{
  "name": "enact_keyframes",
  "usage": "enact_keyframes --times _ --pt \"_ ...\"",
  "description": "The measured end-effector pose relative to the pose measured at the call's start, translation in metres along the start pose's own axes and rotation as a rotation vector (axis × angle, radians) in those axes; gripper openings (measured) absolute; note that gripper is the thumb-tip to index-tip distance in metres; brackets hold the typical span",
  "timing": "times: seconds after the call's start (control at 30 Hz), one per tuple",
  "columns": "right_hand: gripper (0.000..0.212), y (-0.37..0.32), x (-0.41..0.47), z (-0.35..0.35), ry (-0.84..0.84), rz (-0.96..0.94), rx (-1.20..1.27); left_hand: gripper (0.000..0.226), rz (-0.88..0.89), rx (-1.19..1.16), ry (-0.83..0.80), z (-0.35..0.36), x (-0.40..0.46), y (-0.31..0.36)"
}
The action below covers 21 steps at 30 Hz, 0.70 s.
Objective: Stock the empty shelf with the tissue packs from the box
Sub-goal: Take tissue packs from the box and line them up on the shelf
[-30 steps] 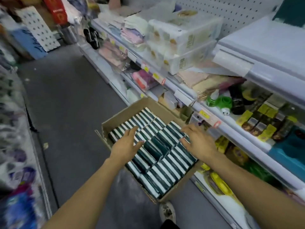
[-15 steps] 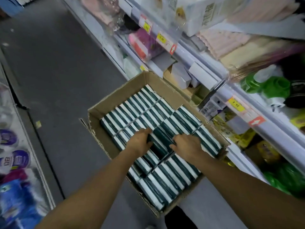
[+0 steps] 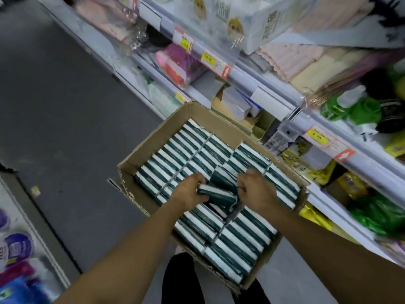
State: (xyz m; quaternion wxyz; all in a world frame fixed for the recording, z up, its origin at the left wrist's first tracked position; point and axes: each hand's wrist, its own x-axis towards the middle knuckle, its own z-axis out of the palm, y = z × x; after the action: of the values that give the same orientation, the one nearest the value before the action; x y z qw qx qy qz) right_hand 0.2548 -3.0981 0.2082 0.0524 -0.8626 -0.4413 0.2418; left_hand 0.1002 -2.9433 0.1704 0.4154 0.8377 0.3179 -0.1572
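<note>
Since half a second ago: packs [image 3: 219,194] lifted clear of the middle rows, no longer level with their neighbours, a dark gap left beneath. Left hand [image 3: 189,190] curled round one end of the raised bundle, right hand [image 3: 255,189] curled round the other; both grips closed on the packs, held end to end probably to keep several together as one block. Box [image 3: 153,145] on the floor, hard against the shelf [image 3: 263,82], likely for a short carry. Remaining rows packed upright and tight, hence a pull from the centre rather than an edge.

Number of packs in the bundle unclear. Fingertips hidden under the bundle. Empty shelf space not identifiable here; upper shelves blurred, labels unreadable. Near box corner cut off by the forearms.
</note>
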Motion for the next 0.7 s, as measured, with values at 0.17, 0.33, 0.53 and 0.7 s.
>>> enact_keyframes --times 0.17,0.33,0.53,0.7 --pt "0.013 -0.001 -0.019 -0.043 0.074 0.064 0.321 0.036 0.009 -0.256 -0.006 -0.059 -0.013 0.027" --pt "0.013 -0.013 -0.046 -0.081 0.317 0.141 0.533 0.040 0.063 -0.450 0.042 -0.108 -0.023 0.062" --pt "0.031 -0.025 -0.080 -0.130 0.484 0.072 0.633 0.019 0.228 -0.620 0.098 -0.147 -0.049 0.110" --pt "0.029 -0.039 -0.114 -0.177 0.654 0.085 0.626 0.012 0.336 -0.714 0.114 -0.176 -0.064 0.149"
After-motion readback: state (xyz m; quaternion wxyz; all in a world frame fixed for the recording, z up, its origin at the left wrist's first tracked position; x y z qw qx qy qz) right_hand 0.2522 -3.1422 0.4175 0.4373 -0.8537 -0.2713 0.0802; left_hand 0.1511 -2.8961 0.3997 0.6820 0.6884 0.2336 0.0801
